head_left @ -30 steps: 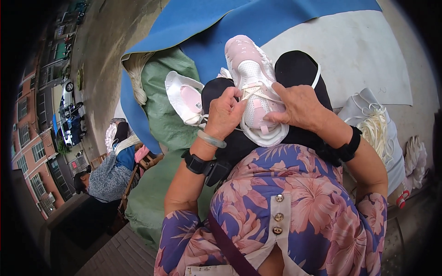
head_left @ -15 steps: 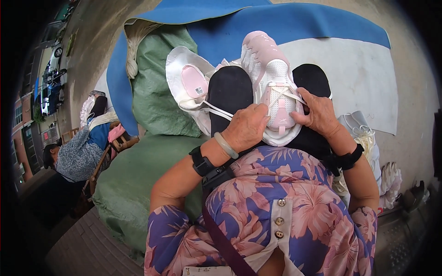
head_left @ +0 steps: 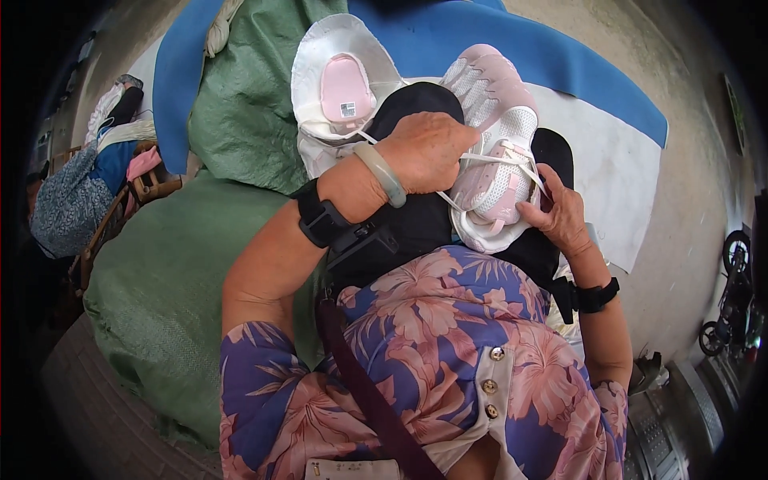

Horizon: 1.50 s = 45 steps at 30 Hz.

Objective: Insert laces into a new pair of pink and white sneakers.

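A pink and white sneaker rests across my lap between my black-clad knees, its heel towards me. Pinched closed, my left hand pulls a white shoelace out to the left, above the shoe's tongue. At the right side of the collar my right hand curls in, thumb and forefinger around the lace's other part; its inner fingers are partly hidden. Left of my left knee lies a white shoe upper with a pink insole, from which another lace trails under my left wrist.
Green sacks stand at my left, beside and beyond my leg. A blue and white sheet spreads beyond my knees. Another person sits at the far left. Metal steps or plates and a motorbike are at the right.
My left hand has moved up and left, drawing the lace away from the shoe. My right hand stays beside the collar. The view has shifted, and the sneaker appears slightly farther right.
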Motion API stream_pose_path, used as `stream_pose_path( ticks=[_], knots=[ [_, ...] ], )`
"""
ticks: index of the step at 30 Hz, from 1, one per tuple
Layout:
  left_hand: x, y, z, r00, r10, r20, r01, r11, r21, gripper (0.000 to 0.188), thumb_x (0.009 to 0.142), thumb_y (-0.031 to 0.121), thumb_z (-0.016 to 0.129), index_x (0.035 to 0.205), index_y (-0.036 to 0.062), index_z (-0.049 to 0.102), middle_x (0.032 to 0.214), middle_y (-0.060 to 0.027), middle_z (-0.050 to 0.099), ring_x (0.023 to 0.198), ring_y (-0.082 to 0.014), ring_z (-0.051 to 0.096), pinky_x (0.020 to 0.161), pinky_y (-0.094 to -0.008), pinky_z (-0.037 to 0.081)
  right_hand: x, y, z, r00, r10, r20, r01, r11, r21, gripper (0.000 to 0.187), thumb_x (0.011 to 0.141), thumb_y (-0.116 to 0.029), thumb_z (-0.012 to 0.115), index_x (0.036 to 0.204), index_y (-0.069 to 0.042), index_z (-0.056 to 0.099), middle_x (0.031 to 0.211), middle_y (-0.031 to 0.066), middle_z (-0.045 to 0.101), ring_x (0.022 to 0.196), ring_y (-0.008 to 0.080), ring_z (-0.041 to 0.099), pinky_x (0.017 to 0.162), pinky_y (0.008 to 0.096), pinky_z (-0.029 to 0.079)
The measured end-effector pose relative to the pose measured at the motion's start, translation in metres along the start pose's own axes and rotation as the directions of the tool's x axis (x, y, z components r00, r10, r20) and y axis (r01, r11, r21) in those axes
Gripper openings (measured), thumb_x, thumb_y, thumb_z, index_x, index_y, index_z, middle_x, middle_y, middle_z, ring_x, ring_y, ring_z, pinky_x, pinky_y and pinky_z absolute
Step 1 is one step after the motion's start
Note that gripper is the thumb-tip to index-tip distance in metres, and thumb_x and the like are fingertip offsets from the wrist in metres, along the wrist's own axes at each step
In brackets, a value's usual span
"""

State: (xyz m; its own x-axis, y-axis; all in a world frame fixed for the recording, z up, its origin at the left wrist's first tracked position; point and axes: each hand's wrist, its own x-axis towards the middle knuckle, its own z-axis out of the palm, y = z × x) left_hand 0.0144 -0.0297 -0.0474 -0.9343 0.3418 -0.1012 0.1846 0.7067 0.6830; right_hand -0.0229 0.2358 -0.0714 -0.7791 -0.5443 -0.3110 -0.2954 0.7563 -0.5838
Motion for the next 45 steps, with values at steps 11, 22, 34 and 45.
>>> stream_pose_path(
  ticks=[11, 22, 34, 45],
  knots=[
    [0.027, 0.013, 0.008, 0.992, -0.045, 0.120, 0.058, 0.992, -0.111, 0.023, 0.072, 0.019, 0.056, 0.088, 0.0028, 0.055, 0.065, -0.0181, 0.057, 0.068, -0.0369, 0.057, 0.061, -0.0448, 0.042, -0.006, -0.010, -0.009, 1.000, 0.000, -0.005, 0.000, 1.000, 0.031, 0.065, 0.064, -0.049, 0.069, 0.110, -0.006, 0.053, 0.064, 0.0084, 0.057, 0.059, 0.0236, 0.059, 0.056, 0.0318, 0.047],
    [0.056, 0.046, 0.022, 0.990, -0.013, 0.138, -0.034, 0.942, 0.334, 0.017, 0.077, 0.021, 0.056, 0.081, 0.0045, 0.058, 0.073, -0.0191, 0.060, 0.072, -0.0362, 0.060, 0.064, -0.0456, 0.046, 0.004, -0.008, -0.004, 0.952, -0.160, -0.262, 0.208, 0.964, 0.167, 0.025, 0.079, -0.023, 0.062, 0.095, -0.005, 0.059, 0.073, 0.0128, 0.059, 0.063, 0.0283, 0.059, 0.054, 0.0342, 0.046],
    [0.057, 0.012, 0.014, 0.849, 0.487, 0.206, -0.487, 0.569, 0.663, 0.006, 0.072, 0.011, 0.054, 0.076, 0.0107, 0.050, 0.060, -0.0044, 0.048, 0.052, -0.0205, 0.057, 0.046, -0.0311, 0.044, 0.014, -0.005, 0.000, 0.892, -0.384, -0.238, 0.352, 0.921, -0.167, 0.011, 0.076, -0.017, 0.058, 0.080, -0.007, 0.055, 0.072, 0.0089, 0.058, 0.064, 0.0264, 0.060, 0.051, 0.0360, 0.046],
    [-0.022, -0.015, -0.003, 0.963, 0.268, -0.032, -0.194, 0.771, 0.607, 0.011, 0.072, 0.004, 0.052, 0.081, 0.0089, 0.050, 0.060, -0.0066, 0.046, 0.051, -0.0236, 0.054, 0.045, -0.0344, 0.044, -0.016, 0.043, 0.005, 0.824, -0.417, -0.384, 0.312, 0.899, -0.307, 0.016, 0.074, -0.004, 0.054, 0.089, -0.009, 0.052, 0.065, 0.0076, 0.053, 0.056, 0.0267, 0.056, 0.046, 0.0360, 0.043]
  ],
)
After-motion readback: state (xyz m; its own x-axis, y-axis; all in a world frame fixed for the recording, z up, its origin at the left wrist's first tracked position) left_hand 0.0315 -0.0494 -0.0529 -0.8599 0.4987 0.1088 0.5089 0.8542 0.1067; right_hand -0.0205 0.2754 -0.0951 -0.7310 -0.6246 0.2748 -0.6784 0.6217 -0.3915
